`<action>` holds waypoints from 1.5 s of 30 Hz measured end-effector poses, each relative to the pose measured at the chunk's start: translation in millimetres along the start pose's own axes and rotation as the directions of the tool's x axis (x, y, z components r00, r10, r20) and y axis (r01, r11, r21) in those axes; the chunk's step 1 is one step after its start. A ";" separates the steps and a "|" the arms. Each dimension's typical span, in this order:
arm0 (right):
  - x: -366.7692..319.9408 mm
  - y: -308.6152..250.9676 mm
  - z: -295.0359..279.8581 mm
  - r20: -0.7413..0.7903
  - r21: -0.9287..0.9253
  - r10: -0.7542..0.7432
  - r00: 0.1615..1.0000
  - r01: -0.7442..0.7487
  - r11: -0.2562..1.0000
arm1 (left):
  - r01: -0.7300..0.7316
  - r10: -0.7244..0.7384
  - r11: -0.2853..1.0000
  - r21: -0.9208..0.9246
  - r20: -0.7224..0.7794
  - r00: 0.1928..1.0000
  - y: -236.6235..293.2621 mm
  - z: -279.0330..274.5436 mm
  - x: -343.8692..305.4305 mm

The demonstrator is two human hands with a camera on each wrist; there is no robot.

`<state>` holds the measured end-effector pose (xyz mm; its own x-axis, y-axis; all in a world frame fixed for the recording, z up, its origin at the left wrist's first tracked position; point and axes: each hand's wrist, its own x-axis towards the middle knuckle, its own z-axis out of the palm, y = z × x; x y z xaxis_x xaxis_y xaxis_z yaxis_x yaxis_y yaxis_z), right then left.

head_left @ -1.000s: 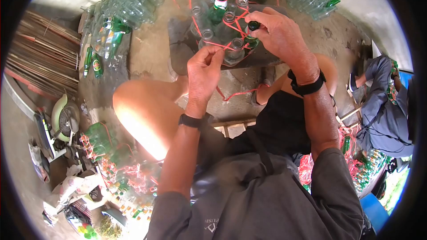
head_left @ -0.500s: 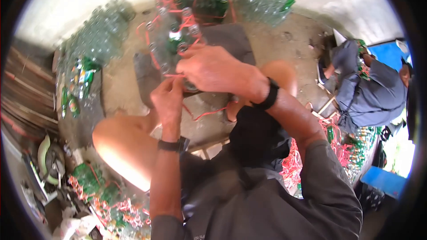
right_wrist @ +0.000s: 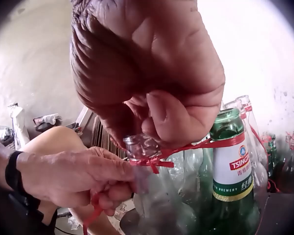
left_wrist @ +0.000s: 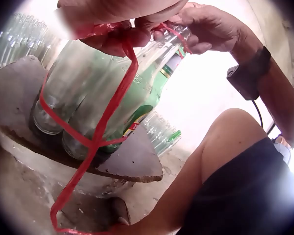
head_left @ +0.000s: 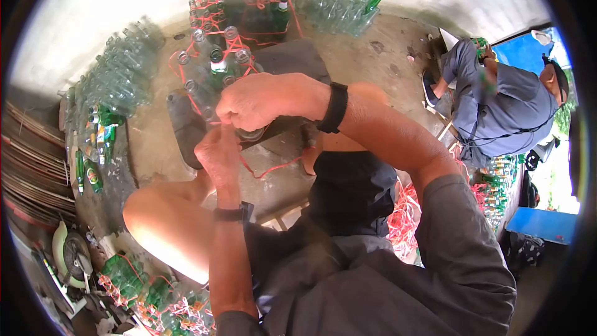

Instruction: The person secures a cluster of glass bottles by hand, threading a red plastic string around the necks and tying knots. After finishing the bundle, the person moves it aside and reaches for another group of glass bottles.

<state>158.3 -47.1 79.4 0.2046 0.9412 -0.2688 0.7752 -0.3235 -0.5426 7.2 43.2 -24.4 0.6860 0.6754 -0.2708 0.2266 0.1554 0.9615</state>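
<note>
A cluster of clear glass bottles (head_left: 200,94) and a green beer bottle (right_wrist: 229,181) with a white label stands on a dark slab (head_left: 295,59). Red plastic strap (left_wrist: 107,115) runs around the necks and lower down around the bodies. My left hand (head_left: 219,154) pinches the strap by the nearest clear bottle's neck, and its tail hangs down toward the floor. Close above it, my right hand (head_left: 267,101) has its fingers curled in at that same neck, pinching strap; its fingertips are partly hidden. A small knot (right_wrist: 154,161) shows at this neck.
Rows of clear bottles (head_left: 115,78) stand along the wall at left, more (head_left: 342,9) at the back right. Strapped bundles (head_left: 258,15) sit behind the slab. Loose red strap (head_left: 404,221) lies beside my right leg. Another person (head_left: 497,99) sits at the far right.
My right hand has come from the green bottle's neck on the right over to the left hand at the near clear bottle. The head view has swung, shifting the bottles left and down.
</note>
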 end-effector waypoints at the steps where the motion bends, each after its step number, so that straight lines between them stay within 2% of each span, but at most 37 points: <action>1: -1.2 -4.6 -4.4 0.002 0.002 0.003 1.000 -0.003 1.000 | 0.003 -0.003 1.000 0.000 0.002 1.000 0.0 -0.5 0.2; 3: -2.3 -14.2 -13.7 0.108 -0.067 0.083 0.991 -0.076 0.995 | 0.020 -0.019 0.999 -0.036 0.029 0.999 0.6 -2.1 1.0; 4: -0.5 -16.1 -14.0 0.110 -0.066 0.084 0.990 -0.077 0.995 | 0.022 -0.021 0.999 -0.036 0.030 0.999 0.3 -2.0 1.6; 6: 6.3 -20.4 -11.6 0.165 -0.257 0.151 0.975 -0.105 0.961 | 0.047 -0.043 0.997 -0.066 0.048 0.998 0.1 -3.3 1.7; 7: 6.0 -19.6 -8.2 0.168 -0.256 0.147 0.975 -0.101 0.961 | 0.048 -0.046 0.997 -0.066 0.044 0.998 1.7 -3.9 1.5; 9: 0.1 -15.2 0.4 0.002 -0.427 -0.027 1.000 0.025 0.904 | 0.073 -0.071 0.997 -0.039 0.048 0.996 4.6 -3.6 -0.7; 10: -2.2 -14.6 0.2 0.011 -0.423 -0.041 0.999 0.042 0.905 | 0.078 -0.077 0.996 -0.037 0.031 0.997 4.2 -3.1 -0.2; 12: -4.0 -13.6 -2.3 0.000 -0.530 -0.124 0.992 0.105 0.842 | 0.019 -0.019 1.000 0.000 0.070 0.997 2.1 -4.6 1.4; 13: -4.6 -13.6 -3.6 0.016 -0.520 -0.154 0.988 0.140 0.843 | 0.029 -0.029 1.000 0.006 0.036 0.999 0.9 -5.2 1.1; 15: -5.4 -14.7 -6.7 -0.004 -0.576 -0.204 0.979 0.164 0.801 | -0.006 0.007 1.000 -0.004 0.087 0.996 -1.9 -6.9 0.5; 16: -5.4 -17.2 -8.8 0.007 -0.568 -0.224 0.975 0.188 0.801 | 0.002 -0.002 1.000 0.002 0.063 0.998 -3.2 -9.3 0.8; 18: -6.3 -20.9 -15.6 0.047 -0.596 -0.165 0.985 0.160 0.787 | 0.052 -0.048 0.998 -0.024 0.127 0.991 -1.5 -10.1 0.5; 23: -4.0 -15.7 -24.4 0.064 -0.640 -0.234 0.970 0.220 0.736 | 0.117 -0.114 0.993 -0.008 0.146 0.983 5.9 -8.7 -5.6; 25: -3.3 -15.3 -29.0 0.065 -0.654 -0.263 0.963 0.240 0.718 | 0.079 -0.075 0.997 -0.020 0.151 0.986 4.5 -9.7 -4.3; 27: -3.0 -17.5 -34.7 0.124 -0.665 -0.223 0.967 0.248 0.704 | 0.050 -0.044 0.998 -0.042 0.126 0.991 4.9 -7.6 -4.7; 34: -1.9 -9.1 -48.4 0.126 -0.667 -0.272 0.954 0.284 0.688 | -0.008 0.030 0.986 -0.167 0.130 0.991 12.0 -2.5 -9.5; 37: -3.6 -6.1 -58.7 0.102 -0.625 -0.221 0.970 0.235 0.744 | -0.005 0.024 0.989 -0.150 0.125 0.992 7.9 -1.7 -7.3; 39: -4.7 2.0 -62.2 0.086 -0.507 -0.218 0.972 0.231 0.830 | -0.041 0.058 0.986 -0.162 0.103 0.993 7.6 2.5 -7.2; 40: -6.4 5.5 -60.3 0.090 -0.507 -0.220 0.971 0.235 0.830 | -0.074 0.089 0.983 -0.169 0.084 0.992 7.7 4.3 -8.5; 42: -8.4 13.4 -54.1 -0.064 -0.240 -0.320 0.945 0.297 0.924 | -0.071 0.086 0.983 -0.171 0.079 0.993 8.7 6.4 -10.3; 43: -8.8 15.8 -51.5 -0.060 -0.238 -0.324 0.944 0.302 0.923 | -0.069 0.083 0.983 -0.171 0.077 0.994 9.3 6.6 -11.5; 45: -10.8 19.2 -47.6 -0.132 -0.092 -0.355 0.925 0.346 0.934 | -0.055 0.069 0.983 -0.176 0.080 0.994 9.9 7.1 -12.5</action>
<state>199.4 -58.9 109.8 -0.0074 0.9988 0.0488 0.8495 0.0321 -0.5267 5.9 31.2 -11.8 0.7529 0.6250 -0.2062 0.0638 0.2425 0.9681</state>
